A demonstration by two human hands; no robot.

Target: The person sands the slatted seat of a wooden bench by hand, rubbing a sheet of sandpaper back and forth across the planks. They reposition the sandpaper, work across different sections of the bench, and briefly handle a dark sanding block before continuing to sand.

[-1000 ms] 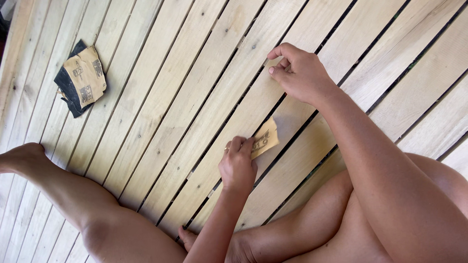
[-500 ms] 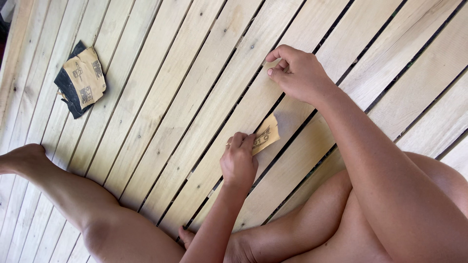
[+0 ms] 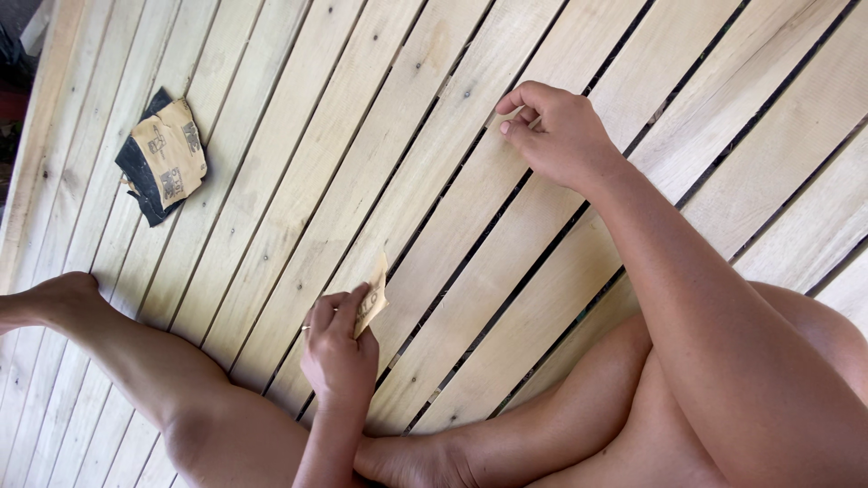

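My left hand point(image 3: 339, 352) grips a folded tan sheet of sandpaper point(image 3: 372, 303), which stands on edge against a pale wooden slat point(image 3: 298, 235). My right hand point(image 3: 556, 136) is further up the slatted surface. Its fingers are curled and pinched on a small tan scrap point(image 3: 500, 116) that presses on a slat; most of the scrap is hidden. My bare legs lie across the lower part of the view.
A stack of sandpaper sheets point(image 3: 165, 158), tan on top of black, lies on the slats at the upper left. Dark gaps point(image 3: 470, 258) run between the slats. My foot point(image 3: 54, 298) rests at the left edge.
My left hand has slid left and down along the slats with the sandpaper. My right hand has stayed in place.
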